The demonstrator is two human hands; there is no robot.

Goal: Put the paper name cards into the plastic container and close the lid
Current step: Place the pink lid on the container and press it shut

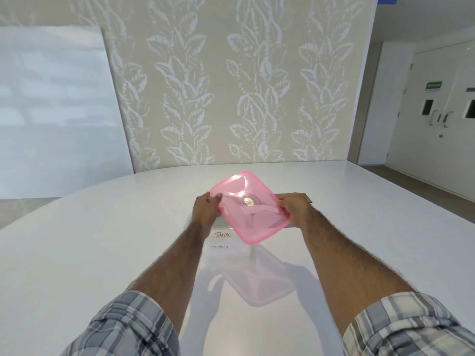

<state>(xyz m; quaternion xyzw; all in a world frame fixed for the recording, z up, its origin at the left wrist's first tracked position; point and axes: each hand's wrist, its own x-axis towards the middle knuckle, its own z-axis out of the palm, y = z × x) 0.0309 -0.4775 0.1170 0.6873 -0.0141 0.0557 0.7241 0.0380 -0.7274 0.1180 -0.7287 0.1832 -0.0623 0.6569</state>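
White worktop (102, 253): both hands, left (205, 211) and right (295, 209), grip the pink lid (249, 209) above the clear container (195, 222) holding cards (222, 235); next, align and press it shut.

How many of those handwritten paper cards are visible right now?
2. One white handwritten paper card lies just below the left hand; the second sits directly nearer the person. The translucent pink plastic lid may hide more.

A translucent pink lid (248, 208) is seen above a glossy white table (102, 240); grey-and-white plaid sleeves (123, 327) and beige, white-leafed wallpaper (231, 80) are shown.
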